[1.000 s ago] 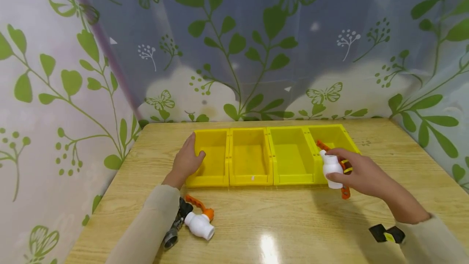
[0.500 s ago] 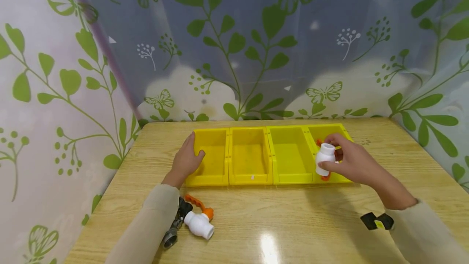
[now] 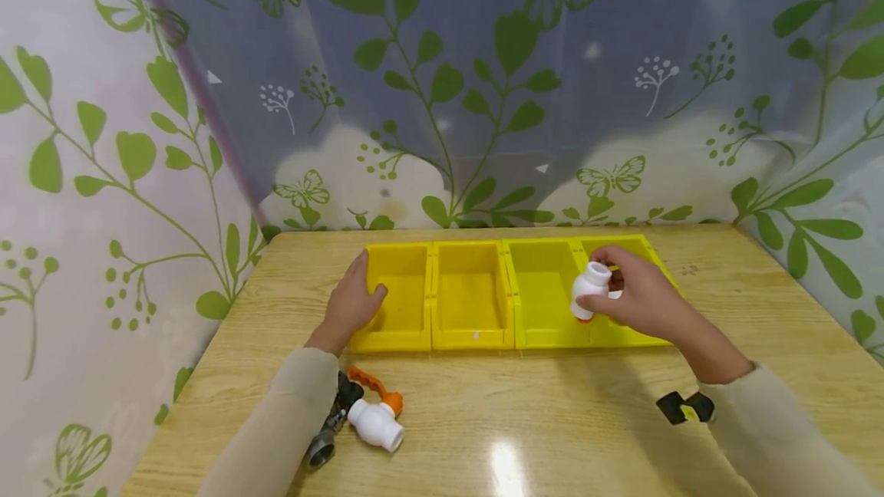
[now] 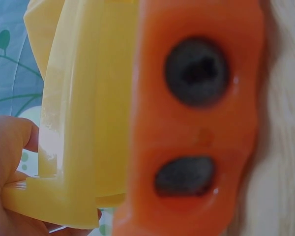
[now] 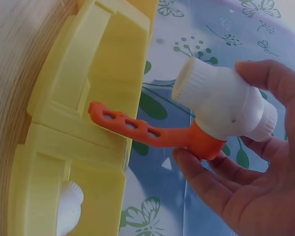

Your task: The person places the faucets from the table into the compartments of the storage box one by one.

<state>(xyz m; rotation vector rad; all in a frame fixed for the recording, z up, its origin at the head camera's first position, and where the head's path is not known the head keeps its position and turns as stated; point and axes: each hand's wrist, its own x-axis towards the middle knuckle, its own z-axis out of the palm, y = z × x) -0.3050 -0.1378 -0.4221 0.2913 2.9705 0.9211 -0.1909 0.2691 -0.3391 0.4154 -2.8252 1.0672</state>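
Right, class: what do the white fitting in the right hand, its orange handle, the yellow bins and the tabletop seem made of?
White fitting: probably smooth moulded plastic, with fine ribbed ends.
Orange handle: likely plastic too; one even colour with rounded openings.
Yellow bins: apparently glossy plastic, with a bright highlight.
Tabletop: wood or wood-look laminate; grain shows, with glare.

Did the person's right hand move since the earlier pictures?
Yes. In the head view, the right hand, holding the white valve, has shifted left relative to the row of yellow bins, which stayed put.
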